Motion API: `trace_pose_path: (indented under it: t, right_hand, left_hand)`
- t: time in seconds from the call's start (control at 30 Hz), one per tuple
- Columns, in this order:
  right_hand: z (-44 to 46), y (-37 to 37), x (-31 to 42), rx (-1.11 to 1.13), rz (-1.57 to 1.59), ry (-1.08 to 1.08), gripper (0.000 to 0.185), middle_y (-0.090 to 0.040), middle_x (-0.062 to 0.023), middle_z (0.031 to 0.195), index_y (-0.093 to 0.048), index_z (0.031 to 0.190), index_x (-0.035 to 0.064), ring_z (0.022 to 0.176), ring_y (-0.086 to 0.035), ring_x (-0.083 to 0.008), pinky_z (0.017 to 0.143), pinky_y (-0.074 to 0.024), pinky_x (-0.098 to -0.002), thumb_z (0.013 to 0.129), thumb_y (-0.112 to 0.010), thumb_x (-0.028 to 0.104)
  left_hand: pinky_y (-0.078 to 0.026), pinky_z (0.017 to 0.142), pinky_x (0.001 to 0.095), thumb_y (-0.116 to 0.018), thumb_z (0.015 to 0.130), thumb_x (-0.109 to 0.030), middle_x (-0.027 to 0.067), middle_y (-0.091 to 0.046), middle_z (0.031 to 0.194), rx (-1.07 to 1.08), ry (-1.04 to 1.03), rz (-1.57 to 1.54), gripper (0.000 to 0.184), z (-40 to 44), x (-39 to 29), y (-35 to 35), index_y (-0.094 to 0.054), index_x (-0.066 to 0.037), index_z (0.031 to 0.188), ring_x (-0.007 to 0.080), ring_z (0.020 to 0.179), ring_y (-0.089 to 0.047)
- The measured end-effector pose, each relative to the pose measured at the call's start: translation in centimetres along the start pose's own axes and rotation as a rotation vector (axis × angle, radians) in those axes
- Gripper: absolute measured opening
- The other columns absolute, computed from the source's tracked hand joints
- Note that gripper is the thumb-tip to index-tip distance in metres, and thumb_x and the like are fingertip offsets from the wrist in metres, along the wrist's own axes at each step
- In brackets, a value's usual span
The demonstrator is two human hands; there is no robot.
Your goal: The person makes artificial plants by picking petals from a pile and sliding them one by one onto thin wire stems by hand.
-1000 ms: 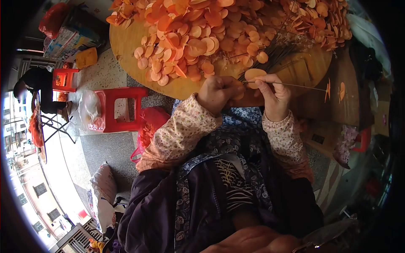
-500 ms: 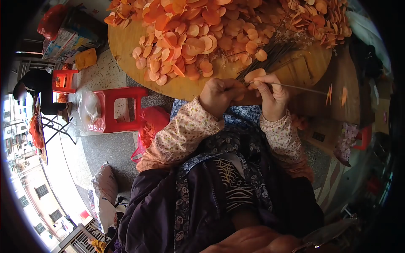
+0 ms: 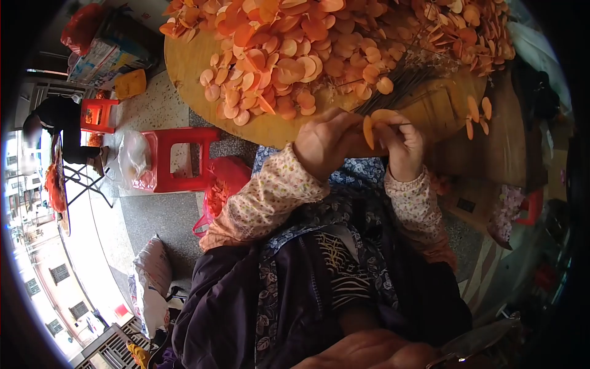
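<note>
My left hand [image 3: 324, 142] is closed, its fingertips pinched beside two round orange leaves [image 3: 369, 130] just over the table's near edge. Close by on the right, my right hand [image 3: 402, 146] pinches the same artificial leaf stem between thumb and fingers. More orange leaves [image 3: 478, 117], at the stem's far end, stick out to the right of that hand. The thin stem itself is barely visible. Behind both hands, a bunch of bare dark stems [image 3: 402, 89] lies on the round wooden table [image 3: 190, 80].
A large pile of orange leaf sprigs [image 3: 289, 55] covers the table's far side. To the left stand a red stool [image 3: 178, 161] and a pink plastic bag [image 3: 228, 175] with orange pieces. Another person [image 3: 58, 126] sits at the far left. A cardboard box [image 3: 464, 200] stands at right.
The orange leaves at the stem's far end have swung upward and spread apart. The leaves between my hands have turned, and my left hand has rolled over slightly.
</note>
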State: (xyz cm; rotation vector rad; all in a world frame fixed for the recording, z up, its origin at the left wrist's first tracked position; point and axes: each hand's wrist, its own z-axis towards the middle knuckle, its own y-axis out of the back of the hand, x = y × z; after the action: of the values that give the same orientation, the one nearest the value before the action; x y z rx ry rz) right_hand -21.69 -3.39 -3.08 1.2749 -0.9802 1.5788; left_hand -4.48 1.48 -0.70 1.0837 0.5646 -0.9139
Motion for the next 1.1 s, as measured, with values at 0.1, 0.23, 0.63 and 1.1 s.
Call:
trace_pose_path:
  t: [0.1, 0.23, 0.63, 1.1]
  right_hand:
    - [-0.3, -0.6, 0.3, 0.072, 0.088, -0.119, 0.012, -0.062, -0.0019, 0.085, -0.06, 0.096, -0.0014, 0.074, -0.058, -0.0071, 0.07, -0.0471, -0.02, 0.084, -0.06, 0.002]
    - [-0.2, -1.7, 0.6, 0.145, 0.174, -0.03, 0.017, -0.064, -0.0022, 0.081, -0.058, 0.098, -0.0011, 0.076, -0.059, -0.0071, 0.07, -0.048, -0.0206, 0.084, -0.063, 0.007]
    - [2.4, 3.2, 0.3, -0.006, 0.216, -0.193, 0.013, -0.048, 0.0013, 0.054, -0.058, 0.084, -0.0005, 0.045, -0.04, -0.0054, 0.042, -0.0292, -0.0193, 0.085, -0.063, 0.011]
    - [3.4, 5.2, 0.2, -0.157, 0.305, -0.2, 0.012, -0.048, 0.0032, 0.06, -0.062, 0.088, 0.0038, 0.045, -0.042, -0.0055, 0.04, -0.0279, -0.0195, 0.08, -0.068, 0.011]
  left_hand:
    - [-0.05, 0.058, 0.0337, -0.057, 0.077, -0.008, 0.0161, -0.062, 0.074, 0.109, 0.167, -0.102, 0.018, -0.3, -0.1, -0.2, -0.065, -0.003, 0.092, 0.0285, 0.065, -0.064]
    - [-0.051, 0.056, 0.0335, -0.057, 0.079, -0.01, 0.0162, -0.063, 0.064, 0.108, 0.294, -0.269, 0.015, -0.4, 0.5, -0.5, -0.066, -0.002, 0.087, 0.0279, 0.059, -0.065]
    - [-0.047, 0.052, 0.0295, -0.057, 0.079, -0.008, 0.0099, -0.061, 0.058, 0.231, 0.399, -0.176, 0.013, -1.4, -0.2, 0.8, -0.065, 0.002, 0.082, 0.0193, 0.052, -0.06]
    - [-0.043, 0.048, 0.024, -0.058, 0.08, -0.007, 0.0072, -0.059, 0.055, 0.215, 0.422, -0.176, 0.014, -2.3, -0.3, 1.3, -0.066, 0.005, 0.08, 0.0119, 0.049, -0.056]
